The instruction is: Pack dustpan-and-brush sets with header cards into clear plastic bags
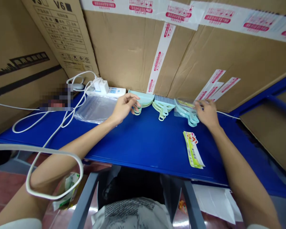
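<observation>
My left hand (125,107) is at the handles of the leftmost stack of pale green dustpan-like pieces (146,99), its fingers curled with the thumb near the fingertips; whether it grips a handle is unclear. A stack of small brush-like pieces (164,106) with green handles lies in the middle. My right hand (207,112) rests beside the right stack of light blue pieces in clear plastic (187,111), its fingers bent at the wrapping's edge. Nearer to me lie yellow-green and white printed cards (193,149) on the blue table (143,140).
Clear plastic bags (96,109) lie left of my left hand. Behind them is a white power strip (116,92) with plugs. A white cable (54,151) loops across the left side and over my left forearm. Cardboard (133,54) stands along the back.
</observation>
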The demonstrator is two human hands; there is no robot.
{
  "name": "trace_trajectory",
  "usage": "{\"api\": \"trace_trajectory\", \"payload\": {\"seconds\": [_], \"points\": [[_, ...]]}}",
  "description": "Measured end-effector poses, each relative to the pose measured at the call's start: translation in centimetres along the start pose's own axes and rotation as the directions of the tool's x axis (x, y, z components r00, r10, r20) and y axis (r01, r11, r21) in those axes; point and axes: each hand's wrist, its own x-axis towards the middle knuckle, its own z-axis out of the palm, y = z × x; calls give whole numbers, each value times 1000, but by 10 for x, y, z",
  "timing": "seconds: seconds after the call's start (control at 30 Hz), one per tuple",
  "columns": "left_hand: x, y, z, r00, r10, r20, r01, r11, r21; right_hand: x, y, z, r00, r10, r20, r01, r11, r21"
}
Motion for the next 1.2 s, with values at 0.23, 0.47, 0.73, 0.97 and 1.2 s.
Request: {"api": "trace_trajectory", "payload": {"seconds": [0.23,0.47,0.73,0.97,1.2], "points": [[7,-5,-23,900,243,361,-435,483,760,-22,-15,-26,919,-51,-390,99,990,103],[3,-16,-22,910,86,405,-411,301,860,-29,-13,-24,921,-83,-381,129,987,99],[9,-27,-24,906,248,344,-419,403,813,-31,-22,-25,918,-151,-367,209,970,125],[13,-24,-27,924,373,78,-339,710,617,-37,-35,-33,956,-71,-283,100,991,90],[12,-8,-29,810,579,-87,-392,646,655,-72,-106,-72,977,49,-208,65,861,505]]}}
